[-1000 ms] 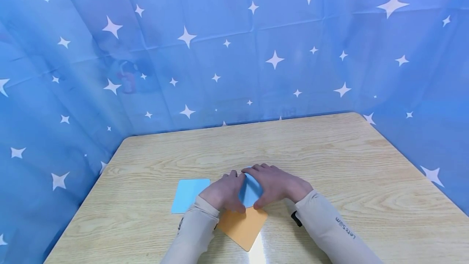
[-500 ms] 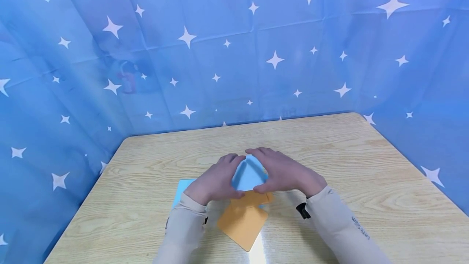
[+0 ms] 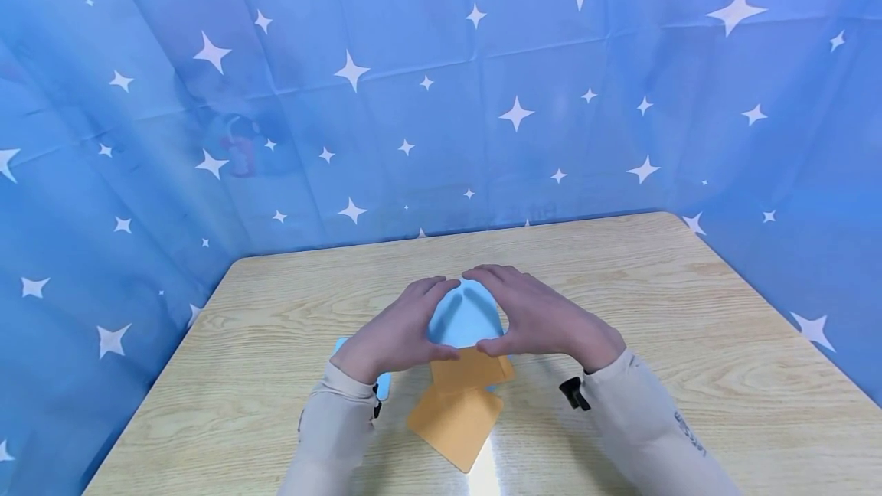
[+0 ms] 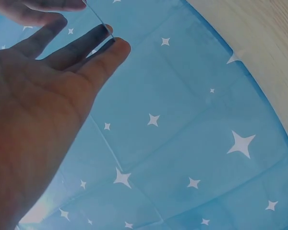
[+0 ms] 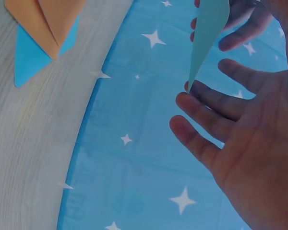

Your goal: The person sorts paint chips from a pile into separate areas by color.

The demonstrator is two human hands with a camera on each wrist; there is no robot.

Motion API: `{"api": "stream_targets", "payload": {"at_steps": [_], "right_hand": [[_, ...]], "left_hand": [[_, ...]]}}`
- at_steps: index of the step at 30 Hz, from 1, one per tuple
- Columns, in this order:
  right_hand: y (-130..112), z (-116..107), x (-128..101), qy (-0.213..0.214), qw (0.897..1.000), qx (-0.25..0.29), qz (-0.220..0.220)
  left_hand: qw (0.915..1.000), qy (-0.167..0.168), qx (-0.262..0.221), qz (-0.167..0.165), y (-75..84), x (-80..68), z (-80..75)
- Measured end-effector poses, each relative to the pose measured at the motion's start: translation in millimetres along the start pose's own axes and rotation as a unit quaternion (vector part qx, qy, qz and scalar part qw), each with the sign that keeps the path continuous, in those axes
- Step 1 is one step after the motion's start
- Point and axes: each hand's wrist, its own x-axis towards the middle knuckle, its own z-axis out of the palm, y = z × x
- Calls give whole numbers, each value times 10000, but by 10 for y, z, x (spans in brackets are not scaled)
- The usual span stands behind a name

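A light blue square card (image 3: 470, 318) is up off the table between my two hands. My left hand (image 3: 400, 331) grips its left side, thumb below and fingers above. On the opposite side, my right hand (image 3: 544, 320) holds it the same way. The right wrist view catches the blue card (image 5: 211, 33) nearly edge-on at the fingertips; in the left wrist view only a thin edge shows. Beneath the hands lies an orange card (image 3: 468, 373) overlapping others, with blue corners showing under the orange in the right wrist view. Nearer the body is another orange card (image 3: 455, 431).
Another blue card (image 3: 383, 387) lies to the left, mostly hidden behind my left wrist. The wood-grain table (image 3: 654, 312) reaches back to a blue curtain (image 3: 441, 98) with white stars.
Both hands have risen and moved away from the body with the blue card, and the orange cards beneath have come into view. The left forearm now covers more of the left blue card.
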Motion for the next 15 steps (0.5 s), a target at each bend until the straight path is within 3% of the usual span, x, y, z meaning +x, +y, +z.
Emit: {"api": "stream_targets", "payload": {"at_steps": [10, 15], "right_hand": [[-43, -30, 3, 98, 9998, -62, -156], [-87, -1, 33, 86, 9998, 4, -169]], "left_hand": [[9996, -12, -162, 211, -21, -11, -51], [9998, -141, -147, 93, -33, -52, -88]]}}
